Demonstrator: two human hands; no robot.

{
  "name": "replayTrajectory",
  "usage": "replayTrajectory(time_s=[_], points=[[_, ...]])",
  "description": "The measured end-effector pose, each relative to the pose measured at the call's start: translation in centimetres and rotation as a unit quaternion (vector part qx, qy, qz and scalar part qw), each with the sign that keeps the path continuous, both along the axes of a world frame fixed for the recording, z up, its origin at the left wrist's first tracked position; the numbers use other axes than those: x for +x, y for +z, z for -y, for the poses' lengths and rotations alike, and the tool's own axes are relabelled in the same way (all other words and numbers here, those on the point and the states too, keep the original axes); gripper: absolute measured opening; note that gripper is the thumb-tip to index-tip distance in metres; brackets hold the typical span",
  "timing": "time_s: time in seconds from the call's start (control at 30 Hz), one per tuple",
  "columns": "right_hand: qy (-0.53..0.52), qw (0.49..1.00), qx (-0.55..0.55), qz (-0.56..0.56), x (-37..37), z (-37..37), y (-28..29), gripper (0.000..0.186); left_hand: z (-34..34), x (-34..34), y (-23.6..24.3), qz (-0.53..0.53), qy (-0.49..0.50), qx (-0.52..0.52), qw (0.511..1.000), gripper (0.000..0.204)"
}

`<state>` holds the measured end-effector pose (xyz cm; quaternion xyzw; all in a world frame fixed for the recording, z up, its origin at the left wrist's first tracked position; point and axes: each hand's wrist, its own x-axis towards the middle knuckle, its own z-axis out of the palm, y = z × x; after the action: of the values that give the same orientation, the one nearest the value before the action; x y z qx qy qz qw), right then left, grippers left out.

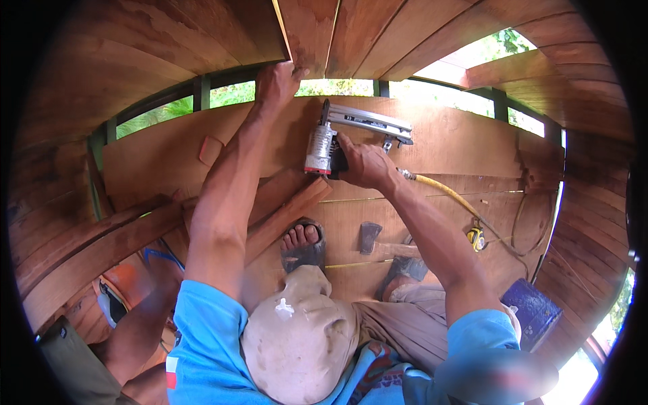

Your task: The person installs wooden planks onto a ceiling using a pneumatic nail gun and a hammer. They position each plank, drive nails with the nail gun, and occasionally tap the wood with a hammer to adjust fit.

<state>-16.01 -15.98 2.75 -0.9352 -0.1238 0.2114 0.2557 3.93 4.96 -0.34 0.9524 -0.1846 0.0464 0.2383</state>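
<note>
My left hand (275,86) is raised at the far side, its fingers curled at the lower corner of a dark wooden board (236,30). A thin lit gap runs along that board's right edge; my fingertips are partly hidden. My right hand (366,164) is wrapped round the grip of a pneumatic nail gun (319,150), silver with a long magazine (370,123) pointing right. A yellow air hose (442,189) runs from its handle down to the right. Behind the nail gun stands a wide plywood panel (439,145).
A hatchet (370,237) and a yellow tape measure (476,239) lie on the plank floor. Wooden beams (290,216) lean at left centre. A blue bucket (531,312) stands at right. Another person's leg (138,331) is at lower left, near an orange object (128,286).
</note>
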Motion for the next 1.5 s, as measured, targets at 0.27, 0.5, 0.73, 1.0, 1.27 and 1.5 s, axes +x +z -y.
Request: replayTrajectory(time_s=[0.27,0.5,0.73,1.0,1.27,1.5], points=[[0.006,1.000,-0.007,0.001,0.0,0.1,-0.6,0.080,-0.3,0.4,-0.8,-0.005,-0.009,-0.017,1.000,0.059],[0.021,0.999,-0.015,0.020,0.1,0.3,0.1,0.075,-0.2,0.3,-0.7,0.009,0.002,0.020,1.000,0.052],[0.020,0.998,-0.055,0.039,2.6,-0.1,1.5,0.056,-0.3,-0.2,0.6,-0.004,-0.001,0.057,0.998,0.046],[0.021,0.995,-0.066,0.077,5.3,-1.1,0.7,0.046,-0.6,0.3,0.0,-0.011,-0.018,0.071,0.997,0.048],[0.028,0.994,-0.064,0.088,5.4,-0.8,0.0,0.045,-0.6,0.7,-1.8,0.058,0.007,0.049,0.997,0.039],[0.033,0.993,-0.081,0.083,5.4,-0.8,0.1,0.044,-0.6,0.5,-1.9,0.046,0.020,0.030,0.998,0.041]])
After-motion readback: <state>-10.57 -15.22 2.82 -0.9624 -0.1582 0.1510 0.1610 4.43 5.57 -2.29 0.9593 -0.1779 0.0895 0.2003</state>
